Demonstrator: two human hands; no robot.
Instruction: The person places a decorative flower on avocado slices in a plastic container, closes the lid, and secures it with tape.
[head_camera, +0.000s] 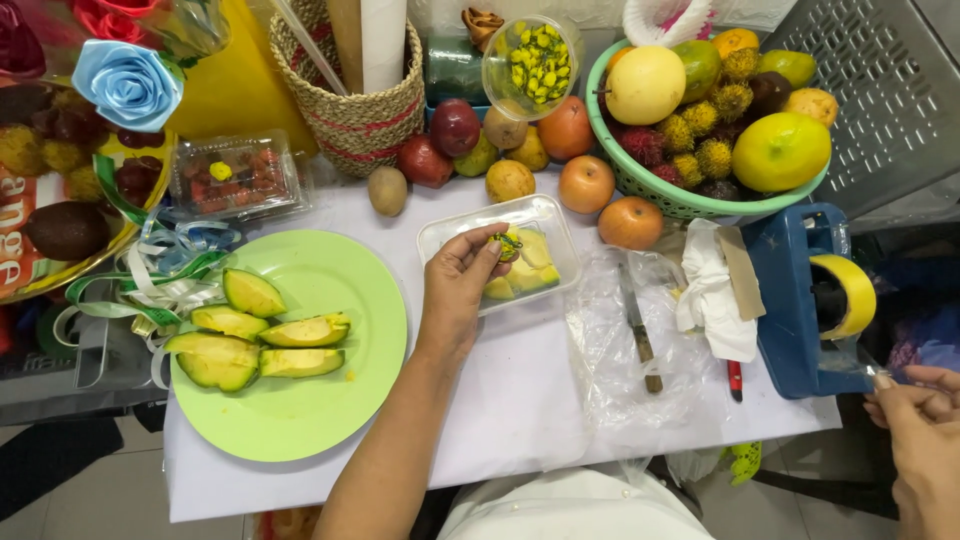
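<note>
My left hand (455, 285) reaches over a clear plastic tray (440, 236) of yellow-green fruit slices (530, 272). Its fingertips pinch a small round green-and-yellow piece (507, 245) just above the slices. My right hand (920, 435) is at the lower right edge. Its thumb and finger are pinched on a thin clear strip of tape (866, 366) at the end of a blue tape dispenser (785, 300), which carries a yellow roll (852, 295).
A green plate (330, 400) with cut green fruit wedges (255, 335) lies on the left. Also on the table are a knife (640, 330) on plastic wrap, white tissue (710, 290), a green basket (655, 188) of fruit, loose fruit, a woven basket (350, 110) and ribbons (160, 275).
</note>
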